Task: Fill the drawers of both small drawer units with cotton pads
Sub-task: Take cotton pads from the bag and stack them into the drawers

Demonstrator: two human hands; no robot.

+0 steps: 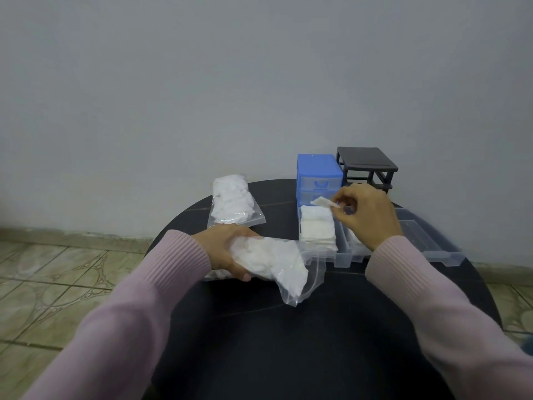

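My left hand (223, 251) grips a clear zip bag of cotton pads (274, 262) lying on the dark round table (288, 327), its open mouth pointing right. My right hand (364, 215) pinches a single cotton pad (323, 202) above a clear drawer (317, 232) pulled out onto the table and packed with white pads. A second clear drawer (353, 241) lies right beside it, partly hidden by my hand. A third clear drawer (427, 241) sits further right. The blue drawer unit (318, 174) stands behind them, the black unit frame (366, 163) to its right.
Another zip bag full of cotton pads (233, 202) lies at the table's far left edge. A grey wall rises directly behind the table. Tiled floor (43, 284) shows to the left and right below the table edge.
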